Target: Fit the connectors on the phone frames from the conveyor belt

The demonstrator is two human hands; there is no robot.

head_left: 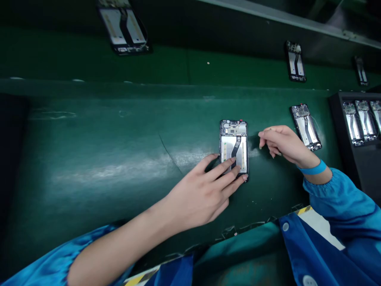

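An opened phone (228, 145) is laid flat on the green work surface (104, 127), well to the left of the black tray (369, 167). Its insides are exposed: a circuit board is seen at the far end, a small red piece is set at the far right corner, and a silver plate, marked with pale yellowish strips, is crossed by a black ribbon cable.

The plate's near part is covered by the left hand (205, 188), whose fingers are loosely spread and rested on the phone, not wrapped round it. The right hand (281, 145), banded in blue at the wrist, is held between that phone and the tray with its fingers half curled (whether anything tiny is pinched there cannot be told).

A second opened phone (306, 127) is placed just left of the tray, in which more phones (363, 119) are stood in a row. The surface is scuffed pale, and a thin dark line is seen on it far left of the tray. Beyond the tray, on a darker green strip (166, 65), further phones (296, 63) are spaced out; the background is dimly lit.
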